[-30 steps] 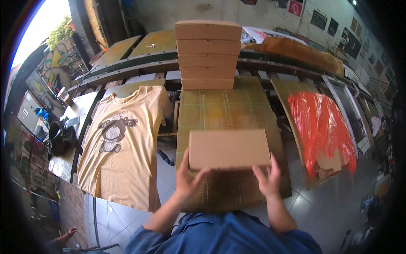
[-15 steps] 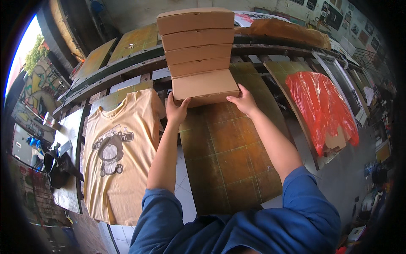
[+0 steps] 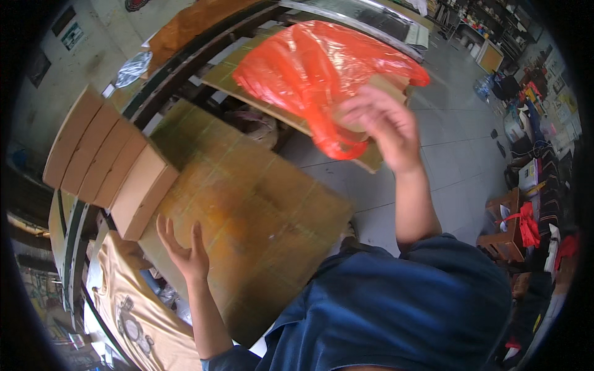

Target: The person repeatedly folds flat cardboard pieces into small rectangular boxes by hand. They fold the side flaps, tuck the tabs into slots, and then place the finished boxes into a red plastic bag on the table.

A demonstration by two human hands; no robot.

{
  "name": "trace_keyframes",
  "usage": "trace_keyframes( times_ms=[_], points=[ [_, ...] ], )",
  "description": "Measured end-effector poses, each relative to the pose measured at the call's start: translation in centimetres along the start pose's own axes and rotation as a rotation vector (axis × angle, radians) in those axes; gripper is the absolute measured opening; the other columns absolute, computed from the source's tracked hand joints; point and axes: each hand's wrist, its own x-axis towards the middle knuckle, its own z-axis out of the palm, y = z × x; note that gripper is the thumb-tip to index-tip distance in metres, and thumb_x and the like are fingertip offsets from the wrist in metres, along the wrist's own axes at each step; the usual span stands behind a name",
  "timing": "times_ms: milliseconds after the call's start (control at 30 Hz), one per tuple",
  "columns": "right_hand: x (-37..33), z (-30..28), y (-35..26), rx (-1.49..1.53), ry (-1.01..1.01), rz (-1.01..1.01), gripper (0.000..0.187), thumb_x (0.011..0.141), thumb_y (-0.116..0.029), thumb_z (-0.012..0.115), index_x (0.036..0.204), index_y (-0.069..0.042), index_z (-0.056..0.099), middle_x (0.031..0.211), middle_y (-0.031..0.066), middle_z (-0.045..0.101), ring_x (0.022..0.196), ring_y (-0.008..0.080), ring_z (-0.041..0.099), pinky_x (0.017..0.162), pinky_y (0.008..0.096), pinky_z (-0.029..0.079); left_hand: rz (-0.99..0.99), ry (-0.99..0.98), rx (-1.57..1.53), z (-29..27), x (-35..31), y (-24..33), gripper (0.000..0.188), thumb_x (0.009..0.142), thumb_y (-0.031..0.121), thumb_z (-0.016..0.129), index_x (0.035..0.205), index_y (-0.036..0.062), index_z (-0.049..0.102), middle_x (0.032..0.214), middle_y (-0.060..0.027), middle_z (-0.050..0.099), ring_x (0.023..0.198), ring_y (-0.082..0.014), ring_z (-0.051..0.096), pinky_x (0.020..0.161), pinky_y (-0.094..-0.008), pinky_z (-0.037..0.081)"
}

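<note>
My left hand (image 3: 185, 250) holds nothing, its fingers apart, over the stained board (image 3: 272, 247) just in front of a set of brown cardboard boxes (image 3: 136, 198). Several boxes are stacked there, with one lower box standing forward of the pile. Slightly blurred, my right hand (image 3: 390, 130) is raised in front of a red plastic bag (image 3: 291, 68) with its fingers stretched out. Brown cardboard (image 3: 393, 85) pokes out of the bag's mouth right behind those fingers; whether they touch it I cannot tell.
A yellow printed T-shirt (image 3: 142, 315) lies on the left, beyond the board's edge. The bag rests on another board (image 3: 281, 111) to the right. A framed screen (image 3: 359, 21) lies behind it. Tiled floor (image 3: 458, 142) stretches to the right, with cluttered shelves beyond.
Both hands have let go of the cardboard boxes. The view has turned right, and my right hand has moved over to the red bag. My left hand has drawn back from the boxes.
</note>
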Motion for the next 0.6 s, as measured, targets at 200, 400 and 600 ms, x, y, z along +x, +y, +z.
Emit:
trace_keyframes(
  times_ms=[200,400,600],
  points=[
    [-1.9,-13.9,4.2,-1.107,-0.146,-0.025,0.053,0.077,0.006,0.055,0.128,-0.005,0.052,0.133,0.0111,0.053,0.123,0.0279,0.05,0.103,0.0441,0.038,0.468,-0.506,0.196,16.5,-1.8,11.2,0.075,0.072,0.012,0.079,0.135,-0.0035,0.04,0.138,-0.0224,0.043,0.129,-0.0364,0.041,0.107,-0.0463,0.031],
    [-3.6,-15.2,9.0,-1.228,-0.019,-0.195,0.043,0.07,0.01,0.053,0.107,-0.008,0.066,0.123,0.0058,0.062,0.117,0.0227,0.057,0.098,0.0411,0.036,0.546,-0.542,0.271,24.8,-4.7,12.8,0.075,0.07,0.019,0.08,0.132,0.0003,0.044,0.136,-0.0214,0.044,0.128,-0.039,0.041,0.105,-0.052,0.031],
    [-3.5,-16.4,7.9,-1.119,0.091,-0.352,0.024,0.072,0.005,0.059,0.085,-0.012,0.068,0.101,0.0006,0.071,0.099,0.0146,0.066,0.083,0.0357,0.036,0.411,-0.46,0.267,26.3,-6.0,12.9,0.067,0.074,0.019,0.078,0.13,-0.0017,0.046,0.135,-0.0219,0.046,0.128,-0.0377,0.042,0.106,-0.0483,0.031]
  ],
)
